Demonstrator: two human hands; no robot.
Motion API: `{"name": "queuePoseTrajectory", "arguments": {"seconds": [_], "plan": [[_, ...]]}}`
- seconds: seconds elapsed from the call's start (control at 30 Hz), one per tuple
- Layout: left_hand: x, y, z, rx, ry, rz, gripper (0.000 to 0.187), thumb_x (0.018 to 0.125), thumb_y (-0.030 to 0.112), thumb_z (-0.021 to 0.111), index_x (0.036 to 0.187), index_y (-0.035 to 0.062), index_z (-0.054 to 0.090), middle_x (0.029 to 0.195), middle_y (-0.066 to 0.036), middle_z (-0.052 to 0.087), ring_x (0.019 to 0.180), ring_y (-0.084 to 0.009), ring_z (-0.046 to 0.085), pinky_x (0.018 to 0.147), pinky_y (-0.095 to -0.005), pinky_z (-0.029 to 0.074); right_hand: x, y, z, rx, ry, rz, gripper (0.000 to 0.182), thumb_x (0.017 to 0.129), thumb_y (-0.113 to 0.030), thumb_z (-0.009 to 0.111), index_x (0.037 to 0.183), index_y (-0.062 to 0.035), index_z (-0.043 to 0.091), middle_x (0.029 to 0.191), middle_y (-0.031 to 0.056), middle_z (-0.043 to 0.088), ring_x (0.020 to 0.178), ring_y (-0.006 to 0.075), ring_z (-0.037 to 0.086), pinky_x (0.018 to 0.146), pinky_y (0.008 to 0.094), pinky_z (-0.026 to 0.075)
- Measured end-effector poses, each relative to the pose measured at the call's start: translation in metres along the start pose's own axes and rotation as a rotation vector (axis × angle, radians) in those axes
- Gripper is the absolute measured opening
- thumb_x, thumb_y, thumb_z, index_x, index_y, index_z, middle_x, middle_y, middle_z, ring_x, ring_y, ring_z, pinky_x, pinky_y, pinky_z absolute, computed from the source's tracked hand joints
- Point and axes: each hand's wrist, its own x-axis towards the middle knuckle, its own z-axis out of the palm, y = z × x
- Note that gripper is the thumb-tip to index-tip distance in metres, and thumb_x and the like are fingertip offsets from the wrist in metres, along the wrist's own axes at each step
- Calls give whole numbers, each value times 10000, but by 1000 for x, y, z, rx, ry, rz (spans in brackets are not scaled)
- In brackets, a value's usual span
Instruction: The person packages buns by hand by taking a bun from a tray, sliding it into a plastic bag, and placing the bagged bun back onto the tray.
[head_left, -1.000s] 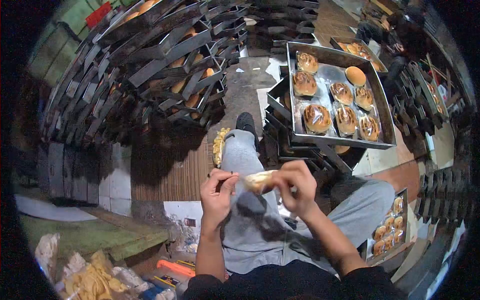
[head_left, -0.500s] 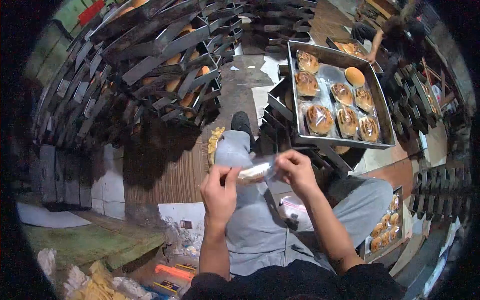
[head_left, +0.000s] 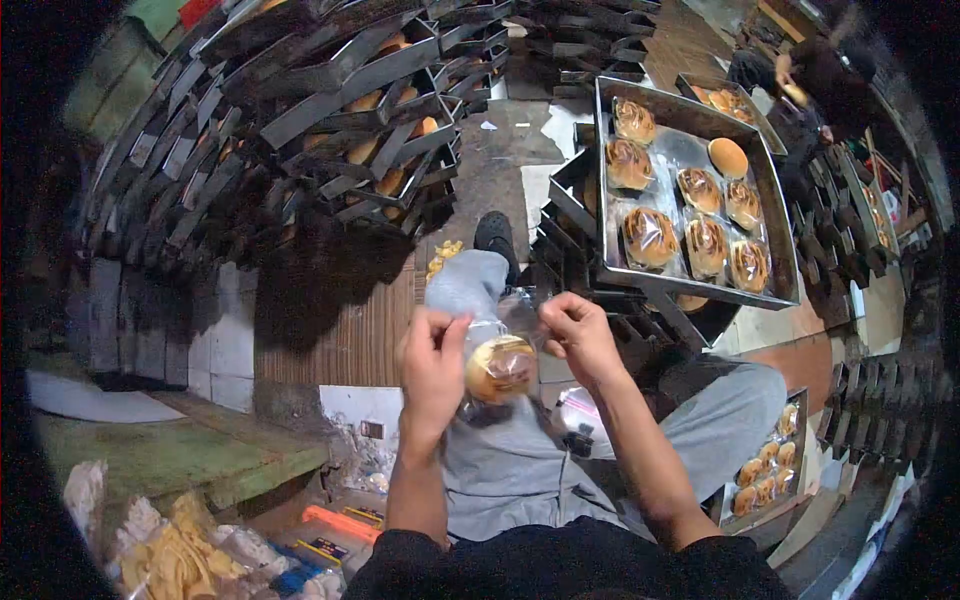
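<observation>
A bun [head_left: 500, 368] with brown swirls on top hangs in a clear plastic bag over my grey-trousered leg. My left hand [head_left: 434, 362] pinches the upper left of the bag. On the other side, my right hand [head_left: 580, 335] has its thumb and fingers pressed together at the bag's upper right edge. The film between the hands is thin and partly blurred. To the right, a metal tray [head_left: 700, 282] carries several bagged swirl buns [head_left: 651, 238] and one plain round bun [head_left: 727, 158] without visible swirls.
Stacked metal trays [head_left: 340, 130] with buns rise at the left. A lower tray of small buns [head_left: 768, 465] lies by my right knee. A white packet [head_left: 585, 420] sits near my lap. Another person [head_left: 800, 85] works at the upper right.
The bagged bun has swung from a tilted, edge-on position to hang face-up lower between my hands. The co-worker's hand has lifted from the far tray.
</observation>
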Motion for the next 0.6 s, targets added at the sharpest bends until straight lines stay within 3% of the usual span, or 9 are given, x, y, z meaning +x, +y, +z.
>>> {"name": "queuePoseTrajectory", "arguments": {"seconds": [0.1, 0.17, 0.2, 0.3, 0.37, 0.43, 0.5, 0.53, 0.6], "plan": [[-28, -9, -25, 152, -42, 25, 249, 960, 153, 756, 853, 12, 581, 690, -34, 599, 653, -80, 506, 594, -276, 432, -25, 34, -9, -30, -32, 116, 140, 1008, -148, 684, 930, -37, 652, 784, 49, 648, 504, 111, 551, 480, 258, 424], [-52, -29, -39, 14, -80, -216, 276, 976, 197, 746, 820, 35, 586, 687, -4, 589, 628, -72, 503, 556, -265, 410, -38, 70, -7, 115, -52, 264, 168, 1031, -177, 649, 931, -43, 634, 770, 58, 641, 491, 139, 561, 461, 271, 430], [-61, -41, -48, -13, -205, -441, 184, 999, 178, 715, 1003, 27, 611, 740, -35, 636, 659, -105, 595, 595, -252, 493, -45, 77, -2, 277, -27, 372, 190, 1038, -206, 639, 937, -45, 617, 742, 50, 619, 486, 153, 562, 450, 276, 434], [-83, -43, -42, -289, -209, -880, 242, 1004, 164, 696, 1158, 26, 571, 839, -79, 650, 678, -131, 637, 595, -262, 571, -50, 107, -4, 354, 6, 442, 210, 1032, -225, 650, 1007, -17, 639, 779, 55, 618, 496, 151, 561, 428, 277, 432], [-94, -21, -17, -379, -237, -858, 345, 1004, 157, 687, 1262, 20, 504, 1005, -127, 643, 723, -162, 662, 592, -288, 625, -53, 100, -6, 158, 69, 342, 244, 1025, -250, 665, 1084, -15, 629, 853, 63, 637, 594, 148, 605, 492, 269, 476], [-104, -12, 9, -423, -126, -551, 294, 963, 126, 720, 1187, 29, 555, 1128, -157, 605, 932, -221, 665, 662, -290, 641, -53, 78, -13, -55, 141, 226, 303, 1019, -275, 680, 1160, -14, 619, 926, 71, 656, 692, 145, 649, 555, 262, 519], [-104, -21, 19, 388, -362, 234, 323, 829, 57, 805, 1113, 77, 652, 1244, -169, 510, 1252, -338, 497, 1020, -465, 514, -60, 44, -21, 190, 66, 46, 483, 983, -282, 736, 1349, -28, 549, 1145, 93, 655, 947, 150, 669, 765, 287, 571], [-102, -4, 28, 330, -354, 333, 352, 830, 60, 804, 1146, 83, 649, 1257, -170, 499, 1251, -362, 494, 1059, -490, 460, -64, 29, -19, 27, 6, -122, 640, 946, -273, 783, 1459, -41, 479, 1330, 116, 600, 1109, 169, 644, 940, 332, 551], [-104, 8, 44, 144, -304, 450, 438, 846, 142, 803, 1248, 108, 632, 1333, -179, 488, 1296, -414, 466, 1121, -515, 386, -74, -23, -24, -114, 73, -242, 658, 936, -268, 792, 1460, -26, 476, 1321, 118, 612, 1109, 174, 651, 943, 342, 556]]}}
